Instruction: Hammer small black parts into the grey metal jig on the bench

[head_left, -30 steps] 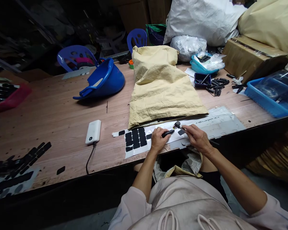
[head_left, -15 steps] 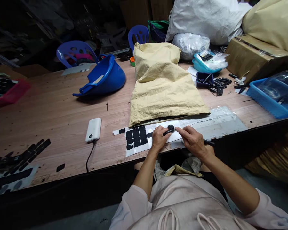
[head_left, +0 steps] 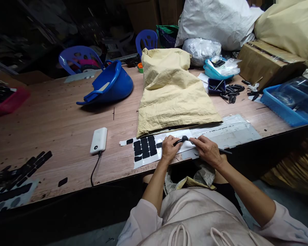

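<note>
My left hand [head_left: 169,148] is closed on a small black part with a round end [head_left: 184,138], held just above the table's front edge. In my right hand [head_left: 207,149] is a slim tool with a dark handle [head_left: 225,151] that sticks out past the palm. Its thin tip meets or nearly meets the round end; the exact contact is too small to tell. Under and beside the hands lies a white backing sheet [head_left: 166,136]. Rows of black rounded stickers [head_left: 145,147] sit on its left part, close to my left hand.
Behind the hands lies a tan woven sack [head_left: 177,92]. To the left are a white power bank [head_left: 99,140] with a cable and a tilted blue scoop-like basin [head_left: 113,83]. Loose black handles [head_left: 231,92] and a blue basket [head_left: 284,102] are at the right.
The black part has turned slightly in my left hand, its round end now seen more from the side. My right hand has shifted a little to the right. The view has tilted slightly.
</note>
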`<state>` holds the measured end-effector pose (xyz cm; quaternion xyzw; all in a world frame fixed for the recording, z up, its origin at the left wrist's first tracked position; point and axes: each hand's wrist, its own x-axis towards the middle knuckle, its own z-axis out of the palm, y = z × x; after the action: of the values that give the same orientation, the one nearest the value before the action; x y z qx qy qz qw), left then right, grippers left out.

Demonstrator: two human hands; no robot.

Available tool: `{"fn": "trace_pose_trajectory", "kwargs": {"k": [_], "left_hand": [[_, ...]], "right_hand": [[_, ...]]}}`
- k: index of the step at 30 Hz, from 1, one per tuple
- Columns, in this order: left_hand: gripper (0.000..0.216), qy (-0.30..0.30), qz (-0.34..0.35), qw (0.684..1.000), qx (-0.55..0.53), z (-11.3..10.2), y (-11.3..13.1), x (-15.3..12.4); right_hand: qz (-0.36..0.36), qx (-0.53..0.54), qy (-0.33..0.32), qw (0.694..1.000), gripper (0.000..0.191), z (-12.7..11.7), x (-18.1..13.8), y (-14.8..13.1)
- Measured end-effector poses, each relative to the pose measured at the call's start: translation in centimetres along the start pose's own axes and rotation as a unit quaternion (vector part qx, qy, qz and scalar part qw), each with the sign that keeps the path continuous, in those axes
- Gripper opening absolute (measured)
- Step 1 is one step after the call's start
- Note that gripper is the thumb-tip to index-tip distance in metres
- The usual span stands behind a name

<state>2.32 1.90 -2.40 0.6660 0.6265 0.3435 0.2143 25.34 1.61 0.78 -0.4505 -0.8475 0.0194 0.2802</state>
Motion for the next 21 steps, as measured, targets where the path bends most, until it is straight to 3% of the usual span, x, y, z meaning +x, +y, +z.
{"fn": "trace_pose_trajectory", "kwargs": {"k": [5, 15, 21], "left_hand": [[0.019, -0.001, 0.0, 1.0, -0.003, 0.0, -0.1, 0.0], [0.018, 0.004, -0.008, 1.0, 0.006, 0.0, 0.1, -0.1], [0.016, 0.009, -0.006, 1.0, 0.011, 0.0, 0.1, -0.3]], "right_hand": [[0.038, -0.014, 0.037, 0.998, 0.04, -1.0, 0.4, 2.7], [0.008, -0.095, -0.032, 0.995, 0.03, -4.7, 0.7, 16.7], [0.027, -0.068, -0.03, 0.997, 0.025, -3.8, 0.8, 18.4]]}}
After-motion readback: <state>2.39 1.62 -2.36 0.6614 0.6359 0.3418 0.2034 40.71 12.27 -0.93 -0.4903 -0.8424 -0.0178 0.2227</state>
